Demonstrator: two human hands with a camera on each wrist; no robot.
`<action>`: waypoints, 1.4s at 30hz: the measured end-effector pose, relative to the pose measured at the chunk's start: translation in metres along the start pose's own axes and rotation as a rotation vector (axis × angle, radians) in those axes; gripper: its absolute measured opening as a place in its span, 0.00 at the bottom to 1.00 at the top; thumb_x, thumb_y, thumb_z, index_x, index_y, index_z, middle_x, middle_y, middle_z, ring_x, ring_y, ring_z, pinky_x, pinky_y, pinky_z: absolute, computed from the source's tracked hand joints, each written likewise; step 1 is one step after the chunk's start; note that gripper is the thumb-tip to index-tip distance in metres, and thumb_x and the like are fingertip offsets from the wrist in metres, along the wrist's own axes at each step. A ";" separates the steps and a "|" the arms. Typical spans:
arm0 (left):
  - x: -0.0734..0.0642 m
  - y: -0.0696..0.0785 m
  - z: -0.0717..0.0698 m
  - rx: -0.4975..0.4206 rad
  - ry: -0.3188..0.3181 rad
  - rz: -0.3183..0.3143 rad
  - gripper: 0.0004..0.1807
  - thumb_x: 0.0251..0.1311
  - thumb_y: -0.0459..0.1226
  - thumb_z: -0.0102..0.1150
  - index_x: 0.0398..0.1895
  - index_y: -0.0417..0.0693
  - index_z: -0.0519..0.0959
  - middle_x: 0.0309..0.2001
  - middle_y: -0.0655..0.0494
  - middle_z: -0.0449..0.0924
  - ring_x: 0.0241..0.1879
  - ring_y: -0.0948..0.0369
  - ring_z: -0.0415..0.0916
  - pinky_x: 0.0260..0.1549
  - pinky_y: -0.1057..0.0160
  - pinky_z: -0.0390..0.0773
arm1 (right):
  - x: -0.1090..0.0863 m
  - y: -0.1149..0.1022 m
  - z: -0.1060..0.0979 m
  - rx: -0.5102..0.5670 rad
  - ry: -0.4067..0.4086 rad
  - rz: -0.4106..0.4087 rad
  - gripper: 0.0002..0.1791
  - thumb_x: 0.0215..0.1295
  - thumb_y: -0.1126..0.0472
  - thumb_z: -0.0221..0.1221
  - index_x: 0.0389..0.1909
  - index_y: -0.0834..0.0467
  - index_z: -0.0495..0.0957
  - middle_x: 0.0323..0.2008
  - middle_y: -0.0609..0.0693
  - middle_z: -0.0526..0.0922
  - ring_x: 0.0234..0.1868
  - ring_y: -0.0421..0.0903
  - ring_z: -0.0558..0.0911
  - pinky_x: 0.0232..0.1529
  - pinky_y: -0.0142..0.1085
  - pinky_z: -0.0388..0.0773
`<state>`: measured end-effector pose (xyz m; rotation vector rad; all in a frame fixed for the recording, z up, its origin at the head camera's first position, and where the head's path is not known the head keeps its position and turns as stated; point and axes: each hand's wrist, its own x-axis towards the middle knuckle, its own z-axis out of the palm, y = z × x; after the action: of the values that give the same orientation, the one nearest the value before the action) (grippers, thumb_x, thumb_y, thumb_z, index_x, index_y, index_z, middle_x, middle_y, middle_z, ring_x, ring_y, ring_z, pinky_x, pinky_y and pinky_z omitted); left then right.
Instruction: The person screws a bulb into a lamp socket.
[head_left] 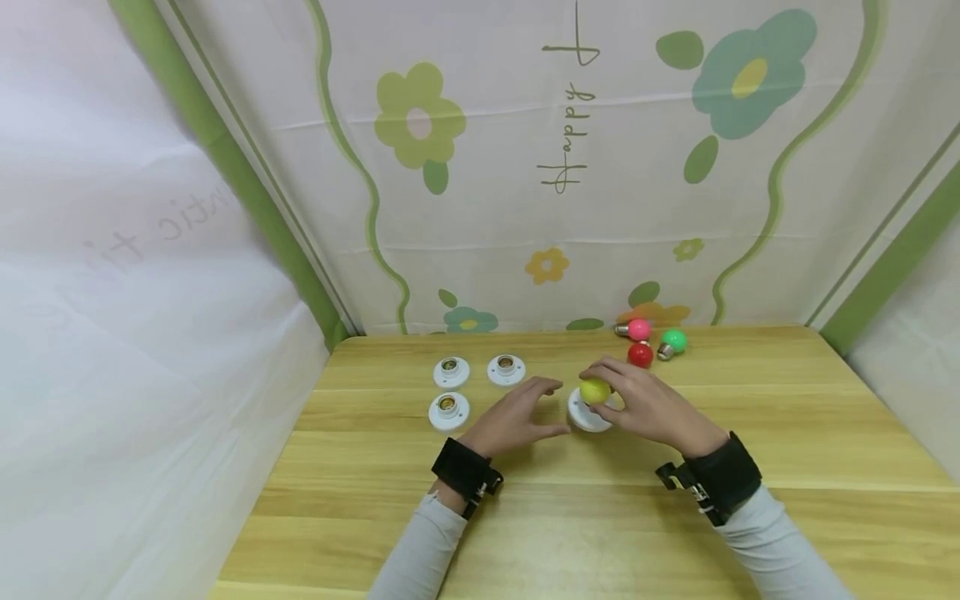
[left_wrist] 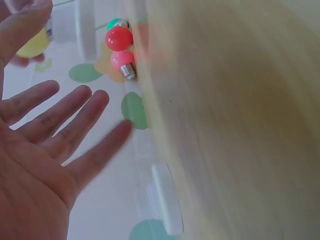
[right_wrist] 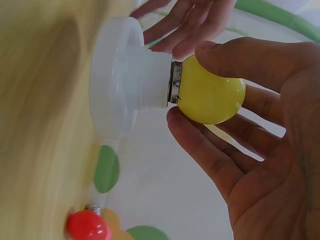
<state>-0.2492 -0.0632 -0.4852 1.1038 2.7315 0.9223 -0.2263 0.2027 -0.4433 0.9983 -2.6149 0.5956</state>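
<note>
A yellow light bulb (right_wrist: 212, 92) sits with its metal base partly inside a white round lamp socket (right_wrist: 117, 80). My right hand (head_left: 645, 402) holds the bulb between thumb and fingers, from the right side in the head view. Left of that socket, my left hand (head_left: 517, 417) hovers with fingers spread and nothing in it. The left wrist view shows the same left hand (left_wrist: 55, 145) with its palm and extended fingers, apart from the socket. In the head view the yellow bulb (head_left: 595, 391) covers the top of its socket (head_left: 588, 421).
Three more white lamp sockets (head_left: 448, 411) (head_left: 451, 372) (head_left: 506, 370) stand on the left part of the wooden table (head_left: 570, 533). Near its back edge lie a pink bulb (head_left: 639, 329), a red bulb (head_left: 641, 355) and a green bulb (head_left: 674, 340). A patterned cloth (head_left: 480, 208) hangs behind.
</note>
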 end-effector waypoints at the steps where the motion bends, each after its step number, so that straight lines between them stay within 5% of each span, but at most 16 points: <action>1: -0.002 -0.001 -0.001 -0.010 -0.006 -0.015 0.42 0.69 0.56 0.69 0.79 0.46 0.68 0.72 0.51 0.75 0.69 0.55 0.76 0.66 0.57 0.80 | -0.001 0.002 0.000 0.002 -0.005 0.006 0.25 0.62 0.62 0.76 0.59 0.61 0.83 0.56 0.54 0.85 0.54 0.51 0.87 0.53 0.49 0.88; 7: -0.012 -0.006 -0.008 -0.050 -0.032 -0.085 0.44 0.69 0.55 0.69 0.81 0.47 0.65 0.76 0.51 0.72 0.73 0.55 0.73 0.71 0.53 0.76 | -0.008 0.014 0.003 0.015 -0.038 0.061 0.26 0.63 0.62 0.76 0.60 0.60 0.82 0.58 0.56 0.85 0.56 0.55 0.86 0.55 0.53 0.87; 17: -0.019 -0.009 -0.011 -0.078 -0.058 -0.106 0.46 0.69 0.58 0.67 0.82 0.47 0.64 0.79 0.50 0.68 0.77 0.53 0.67 0.75 0.50 0.72 | -0.021 0.029 0.007 0.007 -0.042 0.111 0.26 0.61 0.61 0.76 0.58 0.61 0.81 0.56 0.56 0.85 0.53 0.53 0.87 0.52 0.51 0.88; 42: -0.024 -0.012 -0.008 -0.035 -0.066 -0.097 0.41 0.70 0.58 0.66 0.79 0.50 0.68 0.77 0.53 0.70 0.76 0.55 0.69 0.74 0.52 0.74 | -0.031 0.036 0.004 0.000 -0.094 0.171 0.27 0.64 0.60 0.74 0.62 0.61 0.80 0.58 0.59 0.84 0.52 0.53 0.87 0.51 0.52 0.88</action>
<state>-0.2406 -0.0896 -0.4892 0.9692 2.6781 0.9004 -0.2289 0.2423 -0.4686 0.8262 -2.8033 0.6017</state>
